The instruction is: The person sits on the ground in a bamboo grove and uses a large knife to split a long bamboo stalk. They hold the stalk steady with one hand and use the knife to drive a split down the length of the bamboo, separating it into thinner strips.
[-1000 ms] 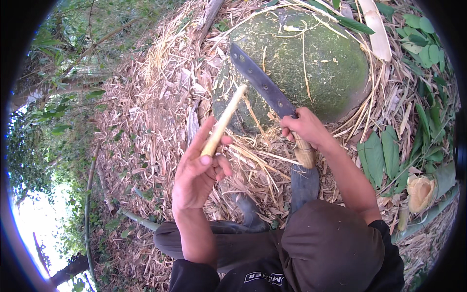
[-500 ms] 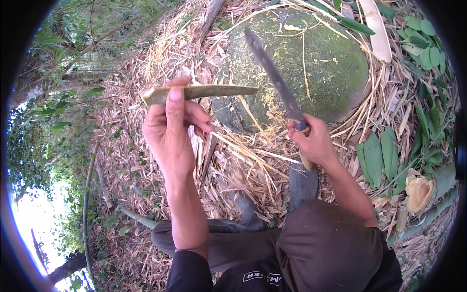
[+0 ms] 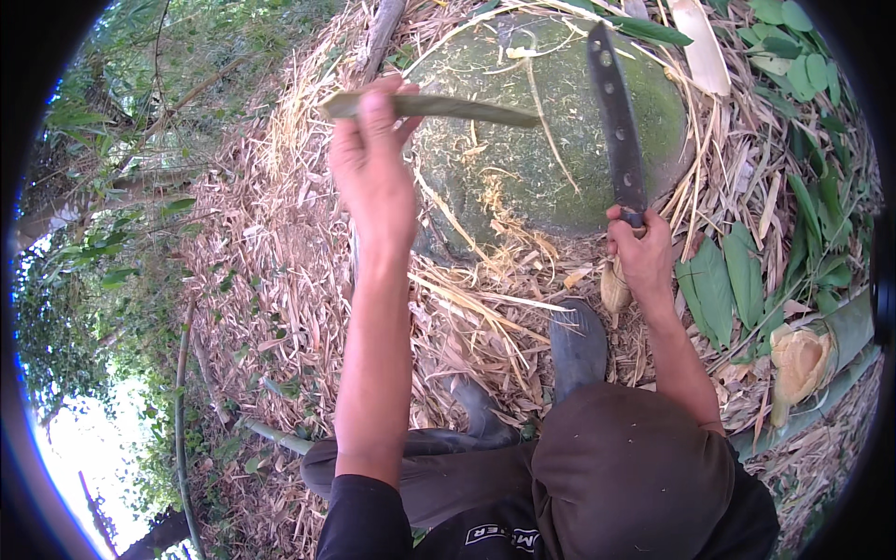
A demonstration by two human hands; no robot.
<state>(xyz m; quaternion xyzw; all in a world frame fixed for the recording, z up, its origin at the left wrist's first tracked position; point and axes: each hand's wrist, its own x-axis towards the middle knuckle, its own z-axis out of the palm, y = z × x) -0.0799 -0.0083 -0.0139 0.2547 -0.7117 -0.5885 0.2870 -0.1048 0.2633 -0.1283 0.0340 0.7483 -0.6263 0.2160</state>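
Observation:
My left hand [image 3: 378,168] pinches one end of a flat greenish strip [image 3: 457,107], which looks like split bamboo. The strip points right, held over a large mossy rock [image 3: 560,149]. My right hand [image 3: 644,247] is closed round the handle of a dark machete [image 3: 616,121] with a row of holes along its blade. That blade stands pointing away from me over the right part of the rock, apart from the strip. Pale shavings [image 3: 504,219] lie on the rock's near side.
Dry leaves and bamboo litter [image 3: 289,280] cover the ground. Broad green leaves [image 3: 723,285] lie to the right, near a cut yellowish piece [image 3: 801,364] on a green bamboo stem [image 3: 784,439]. My boots [image 3: 577,345] are close to the rock. Brush [image 3: 103,280] grows at the left.
My left hand has moved farther away and to the right with the strip. The machete has swung from leaning left to nearly straight ahead, as my right hand shifted right.

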